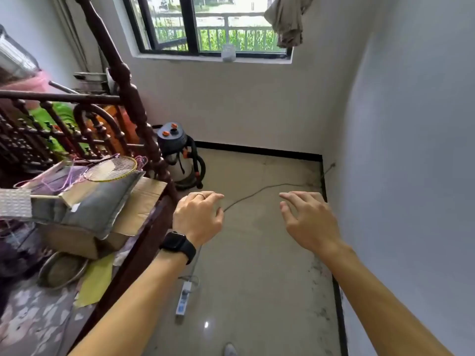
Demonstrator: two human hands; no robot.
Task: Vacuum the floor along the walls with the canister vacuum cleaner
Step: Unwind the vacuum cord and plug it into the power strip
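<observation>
The canister vacuum cleaner [178, 155] stands upright in the far left corner of the floor, with a dark lid, orange knobs and a black hose [198, 165] looped down its side. A thin cord [259, 190] trails across the pale tiled floor [257, 265] toward the right wall. My left hand [198, 217], with a ring and a black watch on the wrist, hovers in mid-air, fingers spread and holding nothing. My right hand [308, 219] hovers beside it, fingers apart, also holding nothing. Both hands are well short of the vacuum.
A dark wooden bed frame [144, 160] runs along the left, piled with a cardboard box [133, 209], a badminton racket [113, 168] and clutter. A white power strip [183, 298] lies on the floor. Black skirting [257, 150] lines the white walls. A window [213, 24] sits above.
</observation>
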